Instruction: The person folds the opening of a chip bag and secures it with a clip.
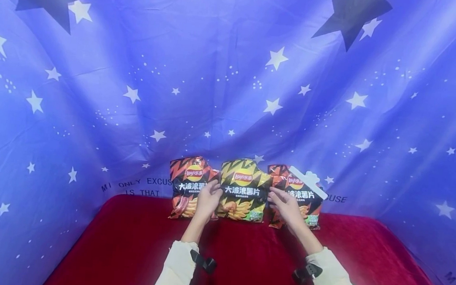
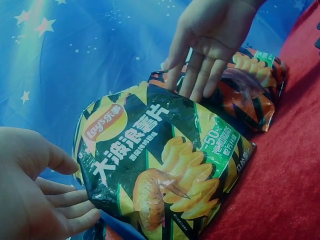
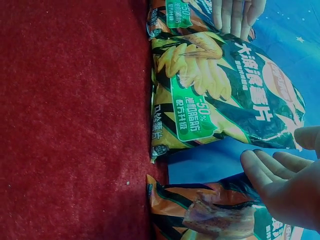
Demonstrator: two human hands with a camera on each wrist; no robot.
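Observation:
Three Lay's chip bags stand side by side in the head view. The middle one is a yellow-and-black chip bag (image 1: 243,190), its top edge uneven. My left hand (image 1: 209,198) is at its left edge, fingers nearly straight; in the left wrist view the fingertips are right at that edge. On the opposite side my right hand (image 1: 287,206) reaches the bag's right edge with extended fingers and thumb. It overlaps the right-hand red chip bag (image 1: 313,210), which carries a white sealing clip (image 1: 308,182) slanting across its top. My left hand partly hides the left-hand red chip bag (image 1: 185,192).
Under the bags lies a red velvety cloth (image 1: 243,258) over the table. A blue star-printed curtain (image 1: 217,71) hangs close behind and at both sides. Each wrist wears a black camera strap (image 1: 203,261) over a white sleeve (image 1: 175,271).

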